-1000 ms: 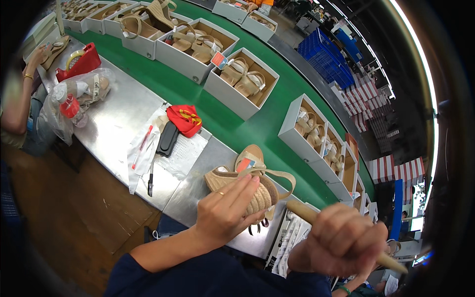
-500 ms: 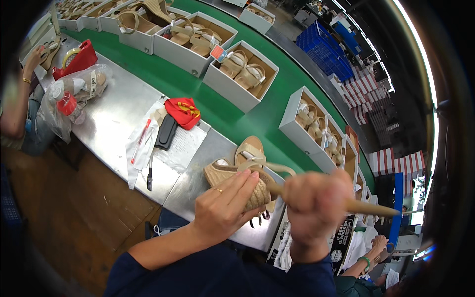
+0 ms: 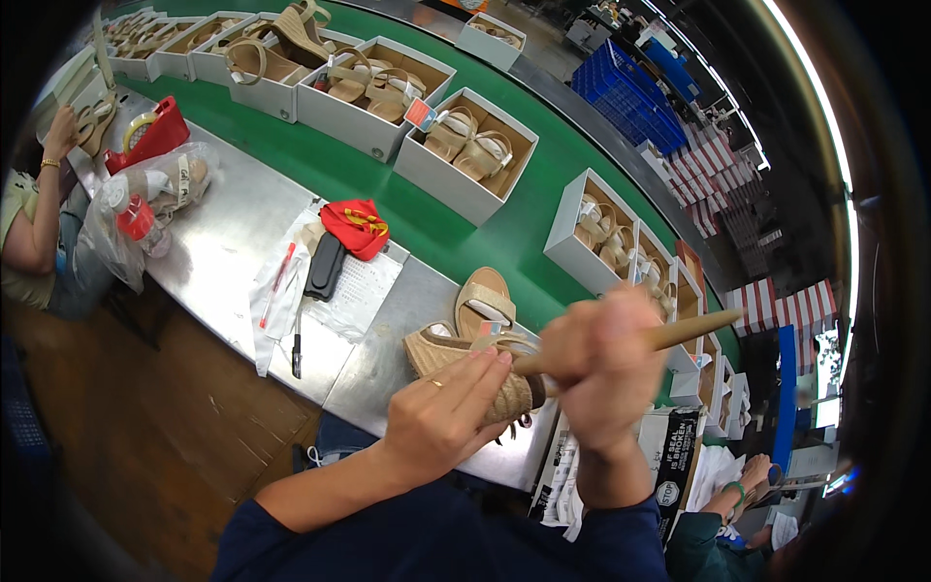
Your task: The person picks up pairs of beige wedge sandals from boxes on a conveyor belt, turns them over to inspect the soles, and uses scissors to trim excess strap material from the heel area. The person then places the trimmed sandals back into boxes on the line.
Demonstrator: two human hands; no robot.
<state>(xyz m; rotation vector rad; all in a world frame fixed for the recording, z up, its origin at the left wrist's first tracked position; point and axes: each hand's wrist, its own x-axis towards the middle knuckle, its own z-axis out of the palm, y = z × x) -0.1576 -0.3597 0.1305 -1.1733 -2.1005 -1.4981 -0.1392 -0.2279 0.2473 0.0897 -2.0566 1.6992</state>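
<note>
Outer end of the wooden stick [image 3: 693, 332] had swung upward since the frame before, and the right hand [image 3: 601, 364] had risen a little with it. Through the head view I logged that hand, blurred, as a fist wrapped around the shaft. I noted the left hand [image 3: 441, 407] clamped on a wedge sandal [image 3: 512, 400], fingers together across its woven side. The sandal lay under and just beyond those fingers; the stick's inner end pointed at its heel, contact not discernible to me. Just beyond sat a second sandal [image 3: 482, 299], by the metal table [image 3: 369, 388]. Farther: black case [image 3: 326, 267], red cloth [image 3: 355, 228], then a white box [image 3: 441, 184] of sandals on a green surface [image 3: 524, 242].
</note>
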